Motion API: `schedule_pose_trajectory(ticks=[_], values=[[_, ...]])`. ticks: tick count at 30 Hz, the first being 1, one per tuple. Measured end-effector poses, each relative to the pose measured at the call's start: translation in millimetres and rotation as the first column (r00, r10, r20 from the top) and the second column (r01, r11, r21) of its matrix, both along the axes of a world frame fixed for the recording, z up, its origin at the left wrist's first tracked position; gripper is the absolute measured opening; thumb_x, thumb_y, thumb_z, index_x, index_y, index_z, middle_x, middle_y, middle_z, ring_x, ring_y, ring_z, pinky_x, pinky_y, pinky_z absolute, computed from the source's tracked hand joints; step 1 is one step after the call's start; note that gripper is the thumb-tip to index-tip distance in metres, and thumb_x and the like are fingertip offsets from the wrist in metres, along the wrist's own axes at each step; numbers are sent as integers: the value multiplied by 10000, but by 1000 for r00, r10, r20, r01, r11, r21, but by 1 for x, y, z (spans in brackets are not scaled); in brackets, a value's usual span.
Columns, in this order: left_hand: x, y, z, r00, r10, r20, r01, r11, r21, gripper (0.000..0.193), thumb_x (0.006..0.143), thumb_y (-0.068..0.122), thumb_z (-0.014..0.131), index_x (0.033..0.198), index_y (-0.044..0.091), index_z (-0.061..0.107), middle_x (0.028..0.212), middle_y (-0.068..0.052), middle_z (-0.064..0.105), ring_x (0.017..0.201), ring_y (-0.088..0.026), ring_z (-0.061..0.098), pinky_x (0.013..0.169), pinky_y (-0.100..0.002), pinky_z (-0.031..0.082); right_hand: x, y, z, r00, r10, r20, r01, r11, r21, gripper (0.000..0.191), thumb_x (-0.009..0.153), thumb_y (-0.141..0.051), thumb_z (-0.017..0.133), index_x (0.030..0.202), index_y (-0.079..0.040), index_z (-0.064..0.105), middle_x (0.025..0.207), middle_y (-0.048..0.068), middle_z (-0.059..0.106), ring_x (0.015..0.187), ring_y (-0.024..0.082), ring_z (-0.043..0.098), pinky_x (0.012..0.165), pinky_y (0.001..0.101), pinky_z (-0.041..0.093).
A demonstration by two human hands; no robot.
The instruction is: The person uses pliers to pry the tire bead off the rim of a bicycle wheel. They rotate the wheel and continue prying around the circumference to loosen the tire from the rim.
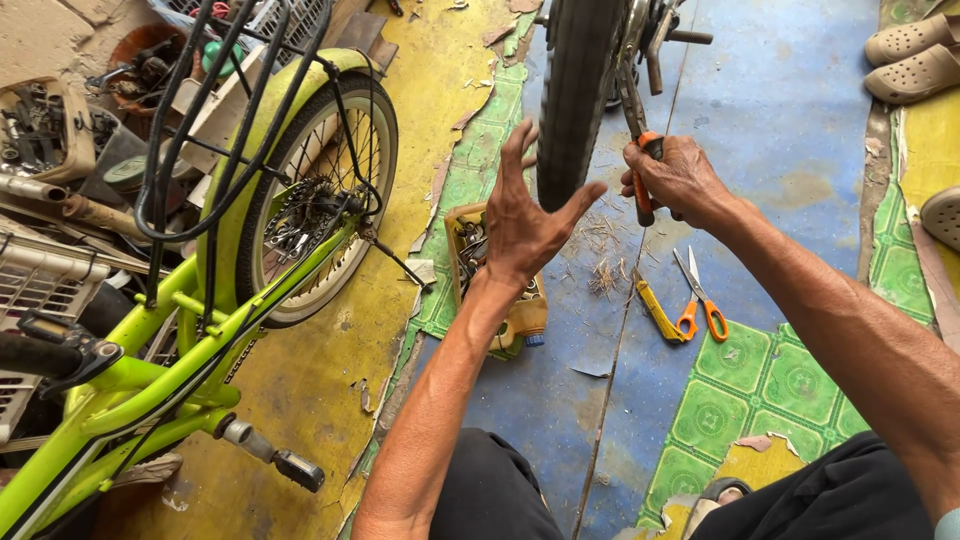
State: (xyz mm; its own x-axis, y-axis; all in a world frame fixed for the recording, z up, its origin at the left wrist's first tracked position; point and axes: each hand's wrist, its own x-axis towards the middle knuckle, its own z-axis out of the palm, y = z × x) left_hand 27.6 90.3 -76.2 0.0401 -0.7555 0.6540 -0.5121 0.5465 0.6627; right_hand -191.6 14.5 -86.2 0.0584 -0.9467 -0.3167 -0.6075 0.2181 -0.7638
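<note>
A black bicycle tyre (pixel 575 90) stands upright in front of me. My left hand (pixel 525 215) is spread open against its lower edge, fingers apart, thumb touching the rubber. My right hand (pixel 675 178) is closed around the orange handle of a plier-like tool (pixel 643 165), whose metal jaws reach up beside the wheel toward the axle parts. On the floor below lie orange-handled scissors (pixel 698 298) and a yellow-handled tool (pixel 657 310).
A lime-green bicycle (pixel 200 330) with a rear rack leans at the left, beside crates of metal parts (pixel 40 125). A cut-open yellow container (pixel 495 300) of small parts sits under my left wrist. Beige sandals (pixel 912 58) lie top right. My knees are at the bottom.
</note>
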Motion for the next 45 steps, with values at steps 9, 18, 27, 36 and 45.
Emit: schedule_pose_trajectory(ticks=[9, 18, 27, 36, 45], values=[[-5, 1, 9, 997, -28, -66, 36, 992, 119, 598, 931, 226, 786, 1353, 68, 393, 1119, -187, 690, 946, -311, 757, 795, -373, 658, 10, -16, -27, 997, -40, -73, 28, 988, -154, 413, 1046, -379, 555, 1002, 4, 704, 828, 128, 745, 756, 213, 745, 625, 377, 607], [-1, 3, -4, 993, -47, -106, 60, 991, 120, 597, 922, 222, 800, 1357, 101, 410, 1121, -158, 700, 974, -281, 764, 802, -376, 650, 28, -21, -33, 989, -113, -91, 95, 979, -182, 432, 1067, -380, 559, 931, 12, 682, 736, 102, 691, 680, 208, 714, 590, 401, 598], [2, 1, -9, 994, -42, -104, 56, 990, 131, 615, 909, 238, 808, 1353, 96, 407, 1103, -157, 690, 959, -289, 755, 804, -393, 644, 40, -24, -35, 984, -170, -47, 162, 976, -144, 392, 1058, -362, 589, 1035, 20, 672, 774, 95, 688, 702, 189, 725, 541, 360, 593], [2, 1, -14, 991, -52, -120, 66, 991, 120, 582, 928, 241, 794, 1348, 127, 409, 1096, -135, 695, 932, -281, 759, 780, -382, 655, 38, -15, -36, 988, -153, 35, 156, 982, -106, 360, 1038, -334, 572, 1184, -12, 641, 824, 95, 707, 709, 179, 715, 526, 342, 606], [7, 1, -17, 994, -39, -101, 50, 993, 107, 618, 925, 260, 784, 1383, 119, 394, 1101, -141, 678, 931, -286, 753, 765, -384, 653, 52, -20, -31, 982, -185, 37, 188, 977, -99, 368, 1060, -315, 575, 1113, 39, 662, 841, 109, 720, 674, 152, 718, 482, 327, 569]])
